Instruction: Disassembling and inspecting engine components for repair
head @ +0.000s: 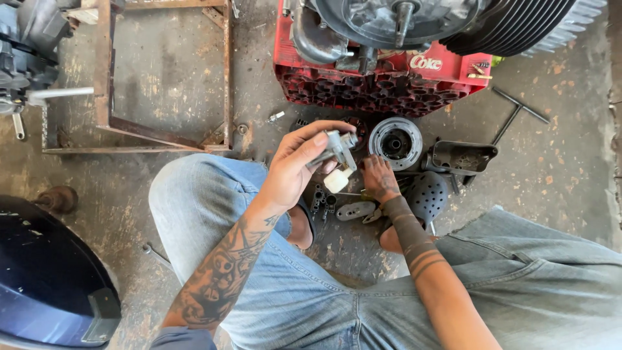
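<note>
Many parts are already off the engine (402, 23) on the red crate (382, 81); I see a round hub (395, 140) beyond my right hand (379, 181), whose fingers reach down among loose pieces. My left hand (301, 165) pinches a small metal fitting (337, 150), refitting not begun

A repair workshop: an engine (402, 26) on a red crate (382, 81), greasy parts across stained concrete (557, 162).
</note>
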